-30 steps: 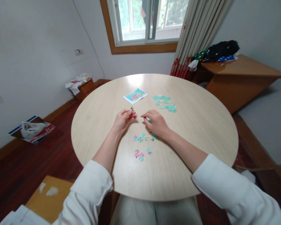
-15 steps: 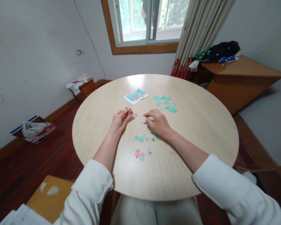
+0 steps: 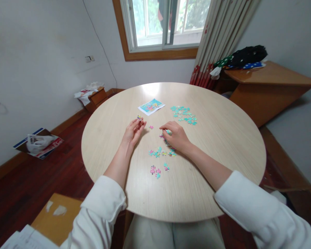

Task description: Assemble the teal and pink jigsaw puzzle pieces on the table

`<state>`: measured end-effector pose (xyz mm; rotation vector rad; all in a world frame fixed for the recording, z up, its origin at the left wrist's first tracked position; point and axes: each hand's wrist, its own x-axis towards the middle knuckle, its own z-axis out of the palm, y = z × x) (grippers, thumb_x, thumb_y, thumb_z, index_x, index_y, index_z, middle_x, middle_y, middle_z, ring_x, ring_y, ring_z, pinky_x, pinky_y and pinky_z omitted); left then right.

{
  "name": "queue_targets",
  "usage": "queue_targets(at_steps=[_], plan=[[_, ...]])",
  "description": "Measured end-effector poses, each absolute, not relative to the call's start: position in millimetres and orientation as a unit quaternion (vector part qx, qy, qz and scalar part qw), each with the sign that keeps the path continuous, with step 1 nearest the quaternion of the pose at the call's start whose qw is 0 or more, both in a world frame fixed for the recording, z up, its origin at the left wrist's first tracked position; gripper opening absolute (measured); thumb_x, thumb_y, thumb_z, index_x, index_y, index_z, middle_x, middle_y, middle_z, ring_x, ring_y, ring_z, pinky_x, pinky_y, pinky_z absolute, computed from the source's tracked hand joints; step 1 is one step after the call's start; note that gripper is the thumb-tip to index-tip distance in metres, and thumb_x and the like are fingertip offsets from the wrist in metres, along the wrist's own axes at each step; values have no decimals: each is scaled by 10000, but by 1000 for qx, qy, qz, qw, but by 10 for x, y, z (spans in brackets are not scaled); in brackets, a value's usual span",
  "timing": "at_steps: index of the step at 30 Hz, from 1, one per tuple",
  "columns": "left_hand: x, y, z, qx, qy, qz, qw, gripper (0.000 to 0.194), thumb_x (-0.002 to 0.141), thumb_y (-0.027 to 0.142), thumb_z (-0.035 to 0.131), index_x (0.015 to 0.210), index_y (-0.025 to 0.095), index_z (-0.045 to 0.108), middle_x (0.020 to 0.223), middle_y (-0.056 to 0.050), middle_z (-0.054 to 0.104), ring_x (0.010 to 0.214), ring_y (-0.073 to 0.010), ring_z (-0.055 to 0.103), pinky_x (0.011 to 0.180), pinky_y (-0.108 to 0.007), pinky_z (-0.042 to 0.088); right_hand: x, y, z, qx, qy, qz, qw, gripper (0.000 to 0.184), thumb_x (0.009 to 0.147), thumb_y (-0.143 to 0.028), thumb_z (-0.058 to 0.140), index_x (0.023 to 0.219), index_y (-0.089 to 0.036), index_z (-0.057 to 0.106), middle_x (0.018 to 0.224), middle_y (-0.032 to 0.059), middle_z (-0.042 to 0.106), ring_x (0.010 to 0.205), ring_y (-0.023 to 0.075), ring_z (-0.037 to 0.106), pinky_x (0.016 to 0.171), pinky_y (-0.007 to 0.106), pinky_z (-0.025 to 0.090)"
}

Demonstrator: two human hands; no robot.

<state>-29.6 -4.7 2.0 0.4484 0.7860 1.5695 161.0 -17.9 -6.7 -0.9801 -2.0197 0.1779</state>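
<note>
My left hand (image 3: 133,131) rests on the round wooden table (image 3: 217,145), its fingertips pinched on a small puzzle piece (image 3: 139,118). My right hand (image 3: 175,135) is curled over teal puzzle pieces (image 3: 167,132) just to the right. A single pink piece (image 3: 151,127) lies between the hands. Below my right hand lies a row of loose pieces (image 3: 160,152), and nearer to me three more pieces (image 3: 157,170). A pile of teal pieces (image 3: 184,115) and a picture card (image 3: 151,106) lie farther back.
A wooden desk (image 3: 269,83) with dotted cloth stands at the right, beside a curtain. On the floor at the left lie a plastic bag on a box (image 3: 37,141) and a small wooden crate (image 3: 95,95). A cardboard box (image 3: 53,216) sits near my left elbow.
My left hand has drawn away from the right and moved left with a small piece. A pink piece now lies on the table between them. My right hand curled more over the teal pieces.
</note>
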Motion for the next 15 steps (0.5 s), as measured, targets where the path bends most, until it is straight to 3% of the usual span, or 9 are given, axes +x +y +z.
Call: queue_targets(at_steps=[2,7,15], plan=[[-304,-62,27,209,334,680,618,112,783,60,613,785,168,645,807,-21,678,810,-85,644,983,-280,476,1610,-180,-70,-394,-809,75,430,200,783,-91,507,825,-208,663,817,53,667,827,206,591,778,358,463],[-318,-103,38,253,307,665,632,243,784,126,653,1001,236,663,851,-10,650,919,-99,637,1025,-281,446,1606,-186,-77,-393,-807,75,434,199,782,-87,511,823,-208,664,810,50,666,821,200,591,769,351,464],[-312,-143,54,266,281,659,645,203,798,117,637,977,207,670,806,-21,634,900,-110,635,1027,-307,450,1607,-177,-88,-387,-808,75,438,185,785,-87,511,819,-191,659,812,58,666,820,201,594,771,352,464]])
